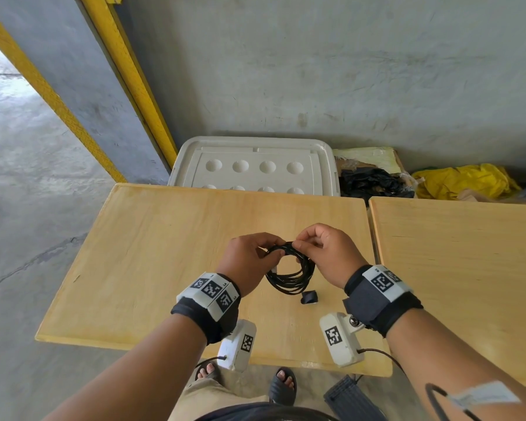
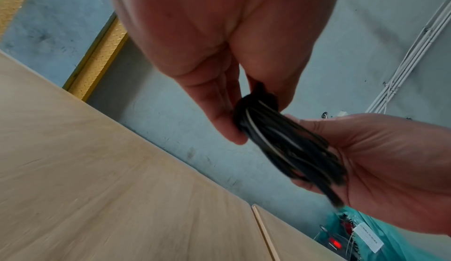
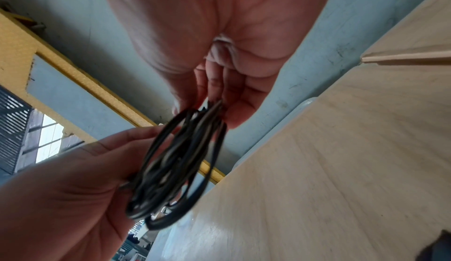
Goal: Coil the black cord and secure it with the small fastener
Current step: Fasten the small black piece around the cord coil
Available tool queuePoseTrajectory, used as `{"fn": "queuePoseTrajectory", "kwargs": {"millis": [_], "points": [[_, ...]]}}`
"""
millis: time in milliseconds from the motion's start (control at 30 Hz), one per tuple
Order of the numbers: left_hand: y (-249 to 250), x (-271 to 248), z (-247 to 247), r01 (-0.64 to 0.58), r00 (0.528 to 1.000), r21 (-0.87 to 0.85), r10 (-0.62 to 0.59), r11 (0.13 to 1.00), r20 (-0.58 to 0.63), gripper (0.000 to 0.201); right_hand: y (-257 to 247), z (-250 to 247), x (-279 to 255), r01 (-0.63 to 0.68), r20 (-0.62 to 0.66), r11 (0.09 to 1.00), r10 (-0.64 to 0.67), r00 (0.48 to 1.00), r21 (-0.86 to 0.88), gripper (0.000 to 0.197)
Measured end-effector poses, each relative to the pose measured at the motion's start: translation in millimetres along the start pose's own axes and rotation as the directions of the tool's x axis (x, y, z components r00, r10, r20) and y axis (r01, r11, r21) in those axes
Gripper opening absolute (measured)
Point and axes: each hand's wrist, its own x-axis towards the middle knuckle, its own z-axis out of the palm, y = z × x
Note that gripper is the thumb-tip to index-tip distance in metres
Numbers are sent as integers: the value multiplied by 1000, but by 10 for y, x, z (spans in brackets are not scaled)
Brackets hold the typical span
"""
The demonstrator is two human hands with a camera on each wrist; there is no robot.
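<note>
Cord: black cord (image 1: 290, 270) wound into a loose multi-turn ring, held up just above the worktop (image 1: 152, 256) between both hands; turns not bundled tight, they fan apart in both wrist views
Left grip: left hand (image 1: 249, 262) has fingers and thumb curled round the left side of the ring, pinching the strands together
Right grip: right hand (image 1: 324, 253) pinches the top of the ring between thumb and fingertips, remaining fingers curled in
Fastener: small black fastener (image 1: 309, 297) lies on the worktop just beside the ring's lower edge, near the right wrist, untouched
Stage (judged): coiling looks done or nearly so; securing not yet begun
Risk 1: one hand must let go to fetch the fastener; the springy turns could splay or drop off the remaining pinch
Risk 2: fastener is small; a fumbled pick could knock it toward the near edge
Risk 3: strap closed over only some turns would leave loose loops
Surroundings: second worktop (image 1: 456, 268) to the right, white moulded tray (image 1: 255, 165) and yellow sheeting (image 1: 462, 180) behind, by the wall
Obstruction: nothing lies between hands and fastener; the wrist cameras hang close over it
</note>
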Motion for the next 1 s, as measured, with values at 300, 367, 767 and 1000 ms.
{"fn": "queuePoseTrajectory", "kwargs": {"millis": [300, 367, 767, 1000], "points": [[-58, 51, -12, 48, 999, -3, -48, 999, 19, 8, 51, 37, -10, -25, 35, 998, 23, 999, 57, 7], [-71, 69, -18, 68, 996, -27, -66, 997, 63, 9, 58, 34, -18, -29, 77, 997, 24, 997, 65, 7], [-350, 39, -30, 232, 972, -70, -233, 970, -9, 12, 814, 204, 15, -133, 206, 831, 284, 936, -540, 23], [-403, -17, -33, 234, 972, -67, -236, 970, -16, 13, 1283, 428, -16, -52, 249, 723, 303, 920, -689, 31]]}}
